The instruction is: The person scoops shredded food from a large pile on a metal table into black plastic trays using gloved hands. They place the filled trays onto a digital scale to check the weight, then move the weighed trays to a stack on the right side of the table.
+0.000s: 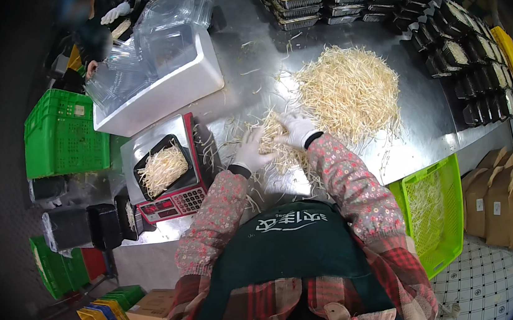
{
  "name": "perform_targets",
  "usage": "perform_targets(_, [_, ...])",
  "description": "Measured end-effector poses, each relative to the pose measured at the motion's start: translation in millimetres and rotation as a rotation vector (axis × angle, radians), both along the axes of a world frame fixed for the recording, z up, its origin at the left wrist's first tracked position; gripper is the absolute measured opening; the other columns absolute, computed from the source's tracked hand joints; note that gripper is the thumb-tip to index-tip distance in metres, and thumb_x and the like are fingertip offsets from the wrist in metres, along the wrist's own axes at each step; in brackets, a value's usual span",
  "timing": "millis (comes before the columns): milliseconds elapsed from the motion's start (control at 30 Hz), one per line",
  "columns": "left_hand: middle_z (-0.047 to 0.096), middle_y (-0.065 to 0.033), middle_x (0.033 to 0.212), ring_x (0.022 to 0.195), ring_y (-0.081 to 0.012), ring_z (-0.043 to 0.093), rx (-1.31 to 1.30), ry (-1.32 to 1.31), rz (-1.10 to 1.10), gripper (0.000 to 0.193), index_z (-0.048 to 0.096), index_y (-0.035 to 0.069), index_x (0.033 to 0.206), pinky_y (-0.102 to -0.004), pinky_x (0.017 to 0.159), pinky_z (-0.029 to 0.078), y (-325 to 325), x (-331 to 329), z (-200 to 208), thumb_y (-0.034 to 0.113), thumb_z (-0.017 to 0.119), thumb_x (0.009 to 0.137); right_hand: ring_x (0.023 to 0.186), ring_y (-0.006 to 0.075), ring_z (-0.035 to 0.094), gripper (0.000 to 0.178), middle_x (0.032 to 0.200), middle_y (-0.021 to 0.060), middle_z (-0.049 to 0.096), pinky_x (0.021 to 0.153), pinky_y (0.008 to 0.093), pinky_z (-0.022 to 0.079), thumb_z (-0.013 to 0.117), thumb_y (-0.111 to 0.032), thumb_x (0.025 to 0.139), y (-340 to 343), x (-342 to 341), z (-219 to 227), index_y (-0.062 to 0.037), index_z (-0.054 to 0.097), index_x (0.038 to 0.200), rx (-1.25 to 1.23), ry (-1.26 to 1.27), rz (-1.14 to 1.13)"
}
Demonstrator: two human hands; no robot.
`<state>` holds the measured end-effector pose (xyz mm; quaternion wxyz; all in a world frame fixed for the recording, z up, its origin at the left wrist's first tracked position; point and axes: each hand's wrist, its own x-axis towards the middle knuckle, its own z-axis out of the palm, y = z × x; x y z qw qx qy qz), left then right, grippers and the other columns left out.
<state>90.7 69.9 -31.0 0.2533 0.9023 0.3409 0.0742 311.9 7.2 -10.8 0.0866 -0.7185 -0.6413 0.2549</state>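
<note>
Left hand [251,152] and right hand [298,130], both in white gloves, are partly open, with fingers apart and slightly curved. They rest against opposite sides of a small portion of bean sprouts [276,151], which lies between them on the steel table [236,30]. I cannot tell whether strands are caught beneath my fingers.

A large sprout pile [351,95] lies just beyond my right hand, extending to its right. To the left of my left hand stands a red scale [188,201]; a black tray [159,148] containing sprouts sits on its platform. Forward and left of my hands, a white foam box [172,98] holds clear plastic containers [125,74]. Stacks of filled black trays [300,23] stand well ahead of my hands and forward to their right. A lime-green crate [456,209] with sprouts inside is located to the right of my right forearm, beside the table edge. Farther left, beyond the foam box, a co-worker's gloved hand [117,14] is visible.
</note>
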Motion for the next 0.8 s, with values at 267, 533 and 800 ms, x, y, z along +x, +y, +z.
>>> perform_targets(267, [0.021,-0.0164,0.158,0.142,-0.0407,0.027,0.113,0.242,-0.09,0.12,0.021,0.018,0.154,-0.0555,0.108,0.034,-33,-19,46,0.036,0.089,0.057,0.143,0.0438,0.024,0.131,0.159,0.0217,0.016,0.112,0.0568,0.028,0.09,-0.046,0.055,-94,16,25,-0.0194,0.012,0.157,0.051,-0.161,-0.036])
perform_targets(533, [0.067,-0.0071,0.105,0.102,-0.0292,0.061,0.094,-0.058,-0.126,0.036,0.067,0.011,0.111,-0.0405,0.087,0.05,6,23,-5,0.017,0.075,0.076,0.094,0.0351,0.065,0.044,0.1,0.018,0.068,0.082,0.0434,0.052,0.072,-0.026,0.077,-69,29,-9,-0.0152,0.067,0.12,0.208,-0.027,-0.099])
perform_targets(800, [0.063,-0.0084,0.116,0.109,-0.0302,0.059,0.169,-0.157,0.135,0.039,0.065,0.011,0.115,-0.0385,0.091,0.049,-39,-72,44,0.016,0.076,0.078,0.104,0.0326,0.064,0.051,0.113,0.0162,0.068,0.09,0.0375,0.051,0.078,-0.028,0.075,-126,46,-2,-0.0127,0.065,0.123,0.355,-0.124,-0.244])
